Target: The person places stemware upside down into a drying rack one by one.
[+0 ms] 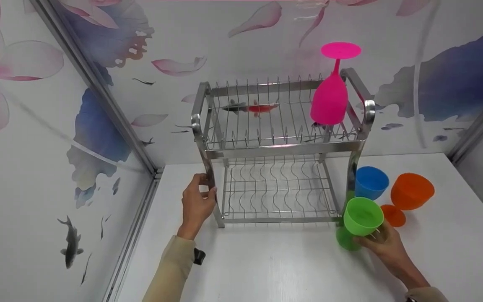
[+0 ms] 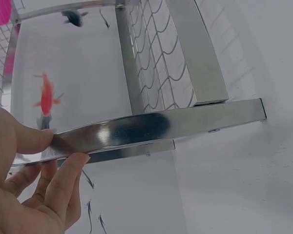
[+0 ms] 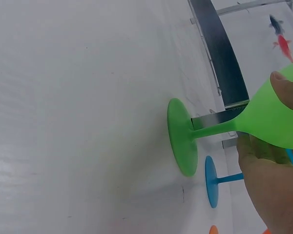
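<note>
A two-tier metal dish rack (image 1: 283,149) stands on the white table. My left hand (image 1: 197,203) grips its left front leg; in the left wrist view the thumb and fingers (image 2: 63,187) pinch the flat metal bar (image 2: 136,131) from both sides. My right hand (image 1: 386,247) holds a green goblet (image 1: 363,216) by the bowl, upright beside the rack's right front leg. The right wrist view shows its stem and round foot (image 3: 182,139). A pink goblet (image 1: 330,98) sits upside down on the top tier, at the right end, foot upward.
Right of the rack stand a blue goblet (image 1: 371,182) and an orange goblet (image 1: 412,191), both bowl up, close behind the green one. Panels (image 1: 174,37) printed with petals and fish rise behind and at the sides. The lower wire tier (image 1: 279,188) holds nothing.
</note>
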Available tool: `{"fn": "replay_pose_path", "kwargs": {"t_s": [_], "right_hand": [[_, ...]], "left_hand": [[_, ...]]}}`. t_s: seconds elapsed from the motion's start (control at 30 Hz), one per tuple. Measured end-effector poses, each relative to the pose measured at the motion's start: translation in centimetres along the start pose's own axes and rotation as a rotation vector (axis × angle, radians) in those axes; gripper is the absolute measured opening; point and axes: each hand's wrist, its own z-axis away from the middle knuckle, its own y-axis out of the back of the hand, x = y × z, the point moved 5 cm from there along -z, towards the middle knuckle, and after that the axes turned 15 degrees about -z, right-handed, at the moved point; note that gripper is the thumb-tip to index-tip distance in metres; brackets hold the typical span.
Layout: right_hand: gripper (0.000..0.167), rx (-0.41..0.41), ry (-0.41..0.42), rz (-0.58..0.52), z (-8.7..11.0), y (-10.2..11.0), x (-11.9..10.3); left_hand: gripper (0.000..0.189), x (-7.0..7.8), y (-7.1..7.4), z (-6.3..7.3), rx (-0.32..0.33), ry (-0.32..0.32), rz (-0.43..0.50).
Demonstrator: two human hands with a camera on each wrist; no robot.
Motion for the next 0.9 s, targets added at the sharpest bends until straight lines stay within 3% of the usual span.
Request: {"fn": "replay_pose_path", "kwargs": {"t_s": [0.47, 0.67, 0.9], "right_hand": [[0.107, 0.021, -0.065, -0.025, 0.2, 0.3, 0.2], [0.094, 0.017, 0.056, -0.089, 0.8, 0.3, -1.7], [0.089, -0.046, 0.244, -0.233, 1.5, 0.3, -4.5]], "left_hand": [[0.036, 0.0, 0.0, 0.3, -0.007, -0.004, 0.003], [0.039, -0.1, 0.0, 0.1, -0.005, -0.026, 0.021], [0.041, -0.1, 0.2, 0.2, -0.005, -0.014, 0.05]]}}
